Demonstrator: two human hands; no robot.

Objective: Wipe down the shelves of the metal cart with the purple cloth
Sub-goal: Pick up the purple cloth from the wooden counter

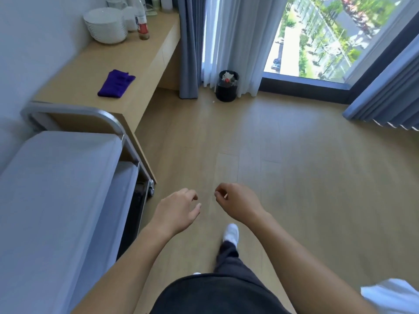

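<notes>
Now: left hand (175, 209) and right hand (238, 205) empty, fingers (191, 194) loosely curled, gripping nothing. Folded purple cloth (116, 83) on the wooden surface (145, 64), well ahead and left of the fingers, long axis running away. Left hand nearer, metal cart (68, 177) just left of it.

wood counter (140, 64) w/ purple cloth (116, 83), bowls (105, 26), bottle (141, 21)

Left grip (179, 209) and right grip (235, 202) loosely curled, side by side.
</notes>
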